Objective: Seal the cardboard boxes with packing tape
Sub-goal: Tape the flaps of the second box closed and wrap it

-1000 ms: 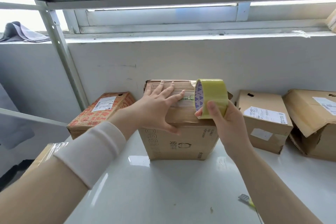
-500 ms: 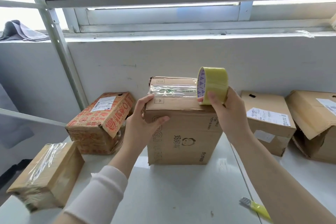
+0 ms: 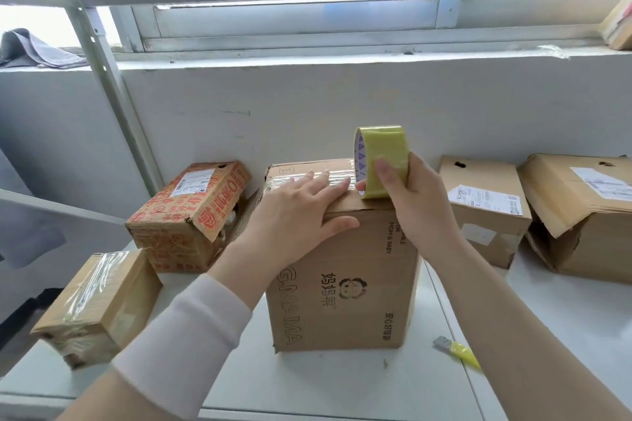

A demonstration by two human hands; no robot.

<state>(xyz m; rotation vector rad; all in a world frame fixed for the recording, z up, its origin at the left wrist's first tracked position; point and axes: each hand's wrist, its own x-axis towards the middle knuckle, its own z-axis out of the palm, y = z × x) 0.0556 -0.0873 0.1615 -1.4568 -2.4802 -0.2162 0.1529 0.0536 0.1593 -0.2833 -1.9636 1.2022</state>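
A tall brown cardboard box (image 3: 345,284) with printed lettering stands upright in the middle of the white shelf. A strip of clear tape (image 3: 328,178) runs across its top. My left hand (image 3: 297,212) lies flat on the box's top with the fingers spread, pressing on the tape, and the thumb hooks over the front edge. My right hand (image 3: 413,202) grips a yellow roll of packing tape (image 3: 383,157), held upright at the top right edge of the box. The tape strip leads from the roll to under my left fingers.
A red-printed box (image 3: 191,215) sits left of the tall one, and a small taped box (image 3: 99,304) lies at the front left. Two brown boxes (image 3: 485,208) (image 3: 581,215) stand to the right, the far one torn. A yellow box cutter (image 3: 458,350) lies at the right front. A wall runs close behind.
My left hand left the box's front left corner and came down flat onto the taped top. The roll stayed in my right hand by the right edge; the view came closer.
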